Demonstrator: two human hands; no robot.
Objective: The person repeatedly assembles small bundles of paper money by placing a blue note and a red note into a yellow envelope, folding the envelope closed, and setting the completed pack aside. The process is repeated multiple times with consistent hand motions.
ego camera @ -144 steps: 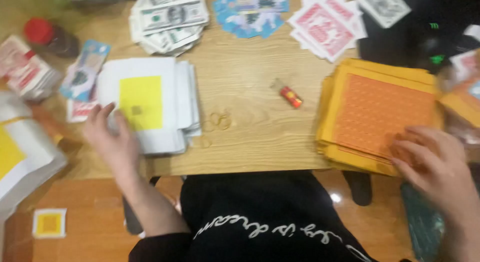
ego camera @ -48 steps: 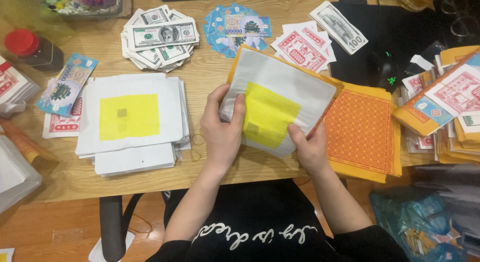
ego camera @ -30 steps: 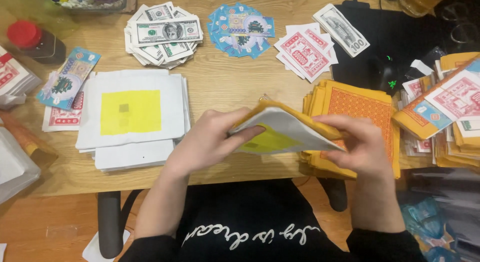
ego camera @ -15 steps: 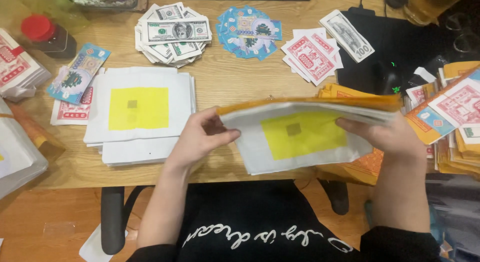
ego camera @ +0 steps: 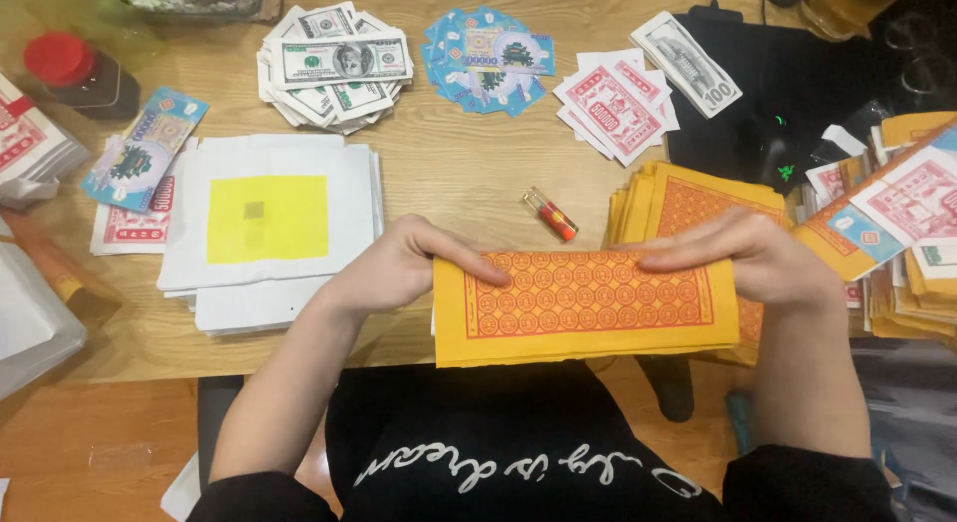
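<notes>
Orange paper sheaf (ego camera: 588,308) at 6 o'clock over table edge (ego camera: 469,183) | left hand (ego camera: 399,268), right hand (ego camera: 768,258) clamped on short ends | likely light, floppy, tearable; best gripped at both ends | stack (ego camera: 688,198) at 3 o'clock

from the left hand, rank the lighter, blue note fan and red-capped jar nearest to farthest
1. lighter: just right of the left hand.
2. blue note fan: up at the table's far edge.
3. red-capped jar: far left corner.

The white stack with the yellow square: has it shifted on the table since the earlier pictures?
No. The white stack with the yellow square lies beside the same blue-wrapped bundle, below the grey banknotes.
</notes>
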